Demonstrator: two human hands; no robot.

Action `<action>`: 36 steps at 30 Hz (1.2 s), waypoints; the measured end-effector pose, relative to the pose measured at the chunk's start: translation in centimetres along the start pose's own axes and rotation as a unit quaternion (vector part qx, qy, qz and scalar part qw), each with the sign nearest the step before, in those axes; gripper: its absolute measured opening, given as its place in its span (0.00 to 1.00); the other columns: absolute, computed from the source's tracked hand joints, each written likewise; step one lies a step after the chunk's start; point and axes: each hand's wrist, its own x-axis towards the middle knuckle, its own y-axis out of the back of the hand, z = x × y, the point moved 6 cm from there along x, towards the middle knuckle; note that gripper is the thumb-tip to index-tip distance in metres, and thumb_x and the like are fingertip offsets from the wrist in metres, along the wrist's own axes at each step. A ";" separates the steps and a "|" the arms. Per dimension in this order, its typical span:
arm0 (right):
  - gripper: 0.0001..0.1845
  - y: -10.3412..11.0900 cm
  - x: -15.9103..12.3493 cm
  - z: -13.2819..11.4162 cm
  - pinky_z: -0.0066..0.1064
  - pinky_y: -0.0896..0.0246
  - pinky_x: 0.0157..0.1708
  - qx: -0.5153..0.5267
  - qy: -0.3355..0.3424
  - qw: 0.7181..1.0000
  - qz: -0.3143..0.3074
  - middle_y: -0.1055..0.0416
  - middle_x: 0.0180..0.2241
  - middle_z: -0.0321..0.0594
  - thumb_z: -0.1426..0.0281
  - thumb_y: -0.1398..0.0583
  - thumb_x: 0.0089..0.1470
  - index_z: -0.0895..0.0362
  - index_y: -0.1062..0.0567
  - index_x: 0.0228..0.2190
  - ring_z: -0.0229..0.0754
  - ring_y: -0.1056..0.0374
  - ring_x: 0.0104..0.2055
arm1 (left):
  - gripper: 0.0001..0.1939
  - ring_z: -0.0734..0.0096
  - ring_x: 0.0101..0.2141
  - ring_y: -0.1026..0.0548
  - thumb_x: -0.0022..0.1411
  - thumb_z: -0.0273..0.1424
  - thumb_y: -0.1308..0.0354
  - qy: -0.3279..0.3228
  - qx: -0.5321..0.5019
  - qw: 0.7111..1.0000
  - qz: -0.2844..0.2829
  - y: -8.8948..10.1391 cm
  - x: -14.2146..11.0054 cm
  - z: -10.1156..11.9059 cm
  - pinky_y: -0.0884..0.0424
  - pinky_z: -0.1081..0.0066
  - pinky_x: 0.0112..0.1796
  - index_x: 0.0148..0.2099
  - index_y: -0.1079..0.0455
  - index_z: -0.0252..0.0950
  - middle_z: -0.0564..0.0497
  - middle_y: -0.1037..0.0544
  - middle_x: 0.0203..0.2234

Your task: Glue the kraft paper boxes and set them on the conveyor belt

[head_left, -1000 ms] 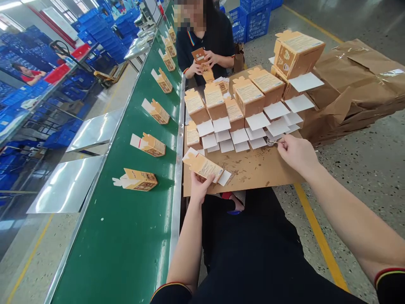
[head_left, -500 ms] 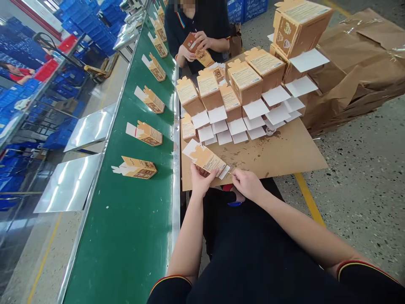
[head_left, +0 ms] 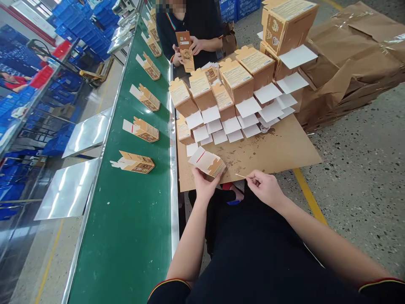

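Observation:
My left hand [head_left: 205, 185] grips a small tan-and-white cardboard box [head_left: 211, 164] near the front edge of the cardboard sheet [head_left: 268, 154]. The box's white flap with a red line points up and to the left. To the right, apart from the box, my right hand [head_left: 266, 188] pinches a thin pale stick [head_left: 241, 175]. What the stick's tip carries is too small to make out. Beyond the held box, several similar boxes [head_left: 236, 80] stand in stacked rows, their white flaps hanging toward me.
On my left runs a green conveyor belt [head_left: 126, 219] with a metal rim, carrying a line of open-topped boxes [head_left: 139, 162]. A co-worker [head_left: 193, 25] across the sheet holds a brown carton [head_left: 186, 50]. Brown paper-wrapped bundles [head_left: 354, 63] lie at the right.
My left hand has turned the box, so its white flap with the red line now shows. My right hand has drawn back rightward with the stick. The co-worker's carton is now upright.

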 end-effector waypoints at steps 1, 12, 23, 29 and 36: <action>0.17 0.3 -0.1 0.1 0.31 0.37 0.27 0.000 -0.008 1.000 0.005 0.32 0.20 0.33 0.55 0.38 0.67 0.50 0.27 0.29 0.38 0.38 0.21 | 0.47 0.46 0.64 0.20 0.48 0.43 0.12 -0.006 0.007 1.000 0.002 0.1 0.0 0.1 0.24 0.49 0.66 0.60 0.38 0.45 0.41 0.22 0.59; 0.21 1.4 -1.5 -0.1 0.32 0.36 0.25 0.022 -0.039 0.999 0.027 0.31 0.18 0.34 0.50 0.36 0.66 0.50 0.25 0.27 0.39 0.37 0.20 | 0.42 0.43 0.61 0.19 0.50 0.39 0.14 -0.031 0.072 0.996 0.040 -0.1 -0.5 -0.8 0.23 0.48 0.64 0.58 0.36 0.45 0.43 0.21 0.53; 0.27 3.1 -1.3 0.7 0.33 0.32 0.24 0.012 -0.032 0.999 0.037 0.28 0.19 0.37 0.42 0.35 0.66 0.50 0.21 0.29 0.42 0.30 0.20 | 0.47 0.45 0.63 0.18 0.45 0.37 0.12 -0.052 0.015 0.947 0.317 16.3 0.0 2.4 0.23 0.41 0.67 0.56 0.42 0.47 0.42 0.23 0.62; 0.26 3.7 0.1 1.2 0.35 0.29 0.25 0.006 -0.027 0.999 0.043 0.27 0.19 0.37 0.41 0.34 0.65 0.50 0.21 0.29 0.44 0.28 0.20 | 0.50 0.50 0.61 0.18 0.38 0.30 0.13 0.038 0.086 0.909 0.406 27.1 -1.0 1.2 0.25 0.41 0.68 0.51 0.47 0.46 0.42 0.26 0.61; 0.25 6.0 0.3 1.6 0.36 0.28 0.24 -0.001 -0.035 0.996 0.082 0.26 0.20 0.38 0.42 0.32 0.65 0.49 0.19 0.29 0.46 0.26 0.22 | 0.40 0.46 0.71 0.29 0.52 0.38 0.21 -0.137 0.203 0.827 0.507 24.4 -4.6 3.3 0.38 0.40 0.75 0.58 0.42 0.45 0.38 0.33 0.66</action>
